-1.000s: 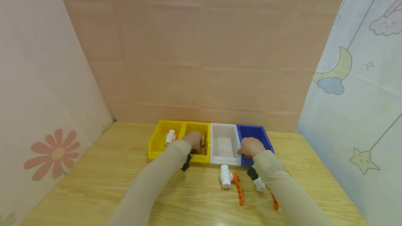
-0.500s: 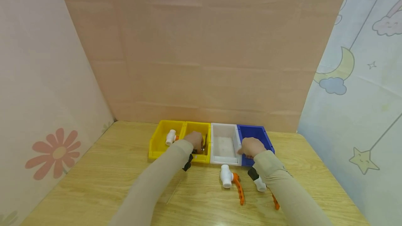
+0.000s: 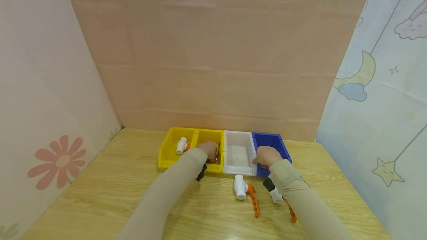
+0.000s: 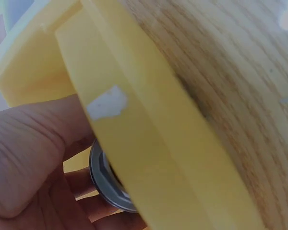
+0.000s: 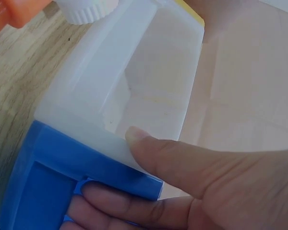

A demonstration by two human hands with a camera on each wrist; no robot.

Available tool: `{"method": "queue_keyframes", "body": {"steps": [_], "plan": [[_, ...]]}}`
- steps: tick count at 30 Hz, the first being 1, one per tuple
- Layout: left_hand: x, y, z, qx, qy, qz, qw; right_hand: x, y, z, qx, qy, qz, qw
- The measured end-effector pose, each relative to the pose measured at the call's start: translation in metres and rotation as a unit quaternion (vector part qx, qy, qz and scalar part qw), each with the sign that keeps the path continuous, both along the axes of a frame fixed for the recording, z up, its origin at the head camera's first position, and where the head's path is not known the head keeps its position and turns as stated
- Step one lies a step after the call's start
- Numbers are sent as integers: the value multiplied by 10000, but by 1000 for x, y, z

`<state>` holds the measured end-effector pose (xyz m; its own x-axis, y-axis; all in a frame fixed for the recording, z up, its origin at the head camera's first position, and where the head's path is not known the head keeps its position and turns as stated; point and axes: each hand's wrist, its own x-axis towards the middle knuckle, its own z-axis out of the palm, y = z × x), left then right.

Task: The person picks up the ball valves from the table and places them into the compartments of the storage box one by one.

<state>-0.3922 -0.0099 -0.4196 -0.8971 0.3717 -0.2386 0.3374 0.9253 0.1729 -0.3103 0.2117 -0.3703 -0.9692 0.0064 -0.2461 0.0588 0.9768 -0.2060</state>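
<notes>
Head view, nearest: left sleeve and right sleeve enter from the bottom edge. On the tabletop, valve A, white with orange handle, lies before the bins; valve B lies to its right, partly covered by the right sleeve.

Beyond, 4 bins in a row, from left: yellow bin 1, yellow bin 2, white bin, blue bin.

Right hand: grip pinches the adjoining white and blue walls, thumb on white side, fingers on blue. Left hand: inside yellow bin 2, metal ring against its fingers. Thumb tip hidden by bin wall; cannot tell whether this grip pinches the ring.

Valve C lies in yellow bin 1. Farthest: brown backdrop.
</notes>
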Motion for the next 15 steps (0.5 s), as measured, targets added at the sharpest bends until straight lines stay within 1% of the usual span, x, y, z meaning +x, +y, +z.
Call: {"method": "queue_keyframes", "body": {"steps": [3, 8, 15], "plan": [[0, 0, -1, -142, 44, -5, 9999, 0, 0, 0, -10, -5, -16, 10000], [1, 0, -1, -244, 93, -26, 9997, 0, -1, 1, -22, -55, -110, 9999], [8, 1, 11, -363, -82, -66, 9993, 2, -1, 1, -38, -46, -128, 9999]]}}
